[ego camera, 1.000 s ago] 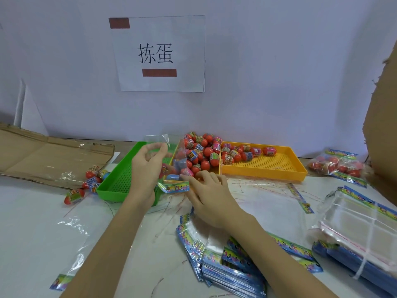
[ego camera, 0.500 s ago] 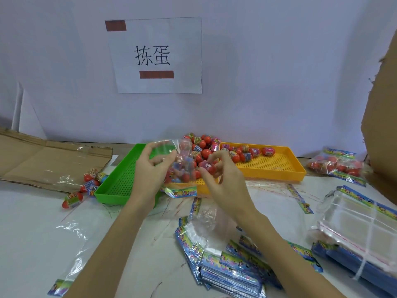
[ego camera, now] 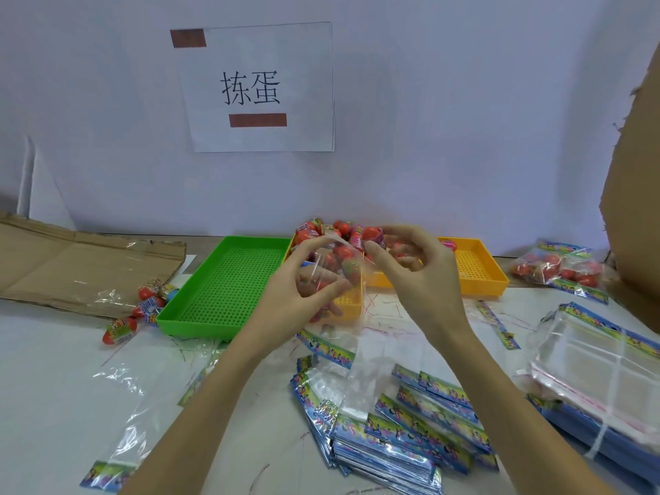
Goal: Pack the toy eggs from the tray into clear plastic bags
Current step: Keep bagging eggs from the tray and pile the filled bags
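Both hands (left, right) grip one clear bag — upright.

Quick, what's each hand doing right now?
Left hand: grips the clear plastic bag of toy eggs.
Right hand: pinches the bag's top edge.

Bright, even light; soft shadows under each hand, slight blur there, wide-angle bending toward the edges

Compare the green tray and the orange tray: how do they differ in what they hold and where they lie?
The green tray shows only its bare perforated floor, while the orange tray holds a heap of toy eggs at its left end. The green tray lies left of the orange tray. Both are shallow rectangular trays with perforated floors, side by side near the wall.
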Demonstrator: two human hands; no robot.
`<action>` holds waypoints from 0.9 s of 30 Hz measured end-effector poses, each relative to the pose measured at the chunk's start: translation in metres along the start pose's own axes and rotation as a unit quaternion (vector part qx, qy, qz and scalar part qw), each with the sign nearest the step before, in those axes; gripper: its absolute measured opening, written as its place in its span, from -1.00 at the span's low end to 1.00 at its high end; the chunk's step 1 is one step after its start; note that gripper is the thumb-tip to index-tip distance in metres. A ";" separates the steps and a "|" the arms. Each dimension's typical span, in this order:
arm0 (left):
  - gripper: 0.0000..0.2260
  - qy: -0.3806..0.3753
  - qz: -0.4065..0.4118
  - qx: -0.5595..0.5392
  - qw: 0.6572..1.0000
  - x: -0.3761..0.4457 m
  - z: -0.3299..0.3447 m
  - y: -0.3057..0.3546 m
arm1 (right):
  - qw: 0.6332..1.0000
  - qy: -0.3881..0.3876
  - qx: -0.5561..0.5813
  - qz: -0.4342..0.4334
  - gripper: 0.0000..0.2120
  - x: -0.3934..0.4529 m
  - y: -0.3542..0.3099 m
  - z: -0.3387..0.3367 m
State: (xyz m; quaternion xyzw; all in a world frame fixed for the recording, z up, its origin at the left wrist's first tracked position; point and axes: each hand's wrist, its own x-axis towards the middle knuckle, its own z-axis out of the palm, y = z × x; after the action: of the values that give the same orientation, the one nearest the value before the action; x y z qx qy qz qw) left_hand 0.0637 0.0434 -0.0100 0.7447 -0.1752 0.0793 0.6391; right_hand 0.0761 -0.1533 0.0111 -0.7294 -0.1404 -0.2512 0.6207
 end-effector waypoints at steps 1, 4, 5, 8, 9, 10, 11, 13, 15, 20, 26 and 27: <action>-0.49 -0.011 0.008 0.007 1.000 0.000 0.001 -0.001 | 1.000 -0.006 0.004 -0.007 -0.78 0.000 -0.002 0.000; -0.48 -0.042 0.036 0.022 0.998 0.000 0.005 -0.003 | 0.999 -0.030 0.004 -0.023 -0.75 -0.001 -0.003 0.000; -0.49 -0.044 0.044 0.025 0.998 0.000 0.006 -0.003 | 0.999 -0.039 0.004 -0.021 -0.74 -0.002 -0.004 -0.001; -0.51 -0.030 0.050 0.023 0.998 0.002 0.008 -0.005 | 0.998 -0.054 -0.034 -0.027 -0.73 -0.002 -0.004 -0.001; -0.52 -0.025 0.050 0.022 0.998 0.002 0.008 -0.005 | 0.996 -0.058 -0.056 -0.036 -0.73 -0.002 -0.004 -0.002; -0.52 -0.021 0.052 0.022 0.998 0.002 0.008 -0.005 | 0.995 -0.064 -0.068 -0.040 -0.73 -0.002 -0.004 -0.002; -0.53 -0.016 0.057 0.023 0.998 0.002 0.008 -0.005 | 0.994 -0.070 -0.069 -0.039 -0.74 -0.002 -0.004 -0.002; -0.54 -0.005 0.066 0.022 0.998 0.002 0.008 -0.005 | 0.993 -0.081 -0.079 -0.042 -0.75 -0.002 -0.003 -0.001; -0.54 0.003 0.066 0.017 0.998 0.003 0.009 -0.005 | 0.988 -0.090 -0.111 -0.064 -0.78 -0.004 -0.002 0.001; -0.52 0.015 0.051 -0.003 0.999 0.003 0.008 -0.006 | 0.984 -0.093 -0.127 -0.080 -0.77 -0.006 -0.002 0.002; -0.56 0.016 0.061 -0.011 0.998 0.002 0.009 -0.007 | 0.978 -0.092 -0.155 -0.106 -0.78 -0.005 -0.002 0.003; -0.57 0.019 0.064 -0.008 0.998 0.003 0.010 -0.007 | 0.976 -0.091 -0.165 -0.114 -0.78 -0.005 -0.002 0.003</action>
State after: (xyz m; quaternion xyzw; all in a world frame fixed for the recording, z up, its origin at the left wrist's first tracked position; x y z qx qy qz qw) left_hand 0.0674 0.0341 -0.0170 0.7252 -0.2115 0.1326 0.6417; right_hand 0.0716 -0.1494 0.0094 -0.8206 -0.2349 -0.2727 0.4439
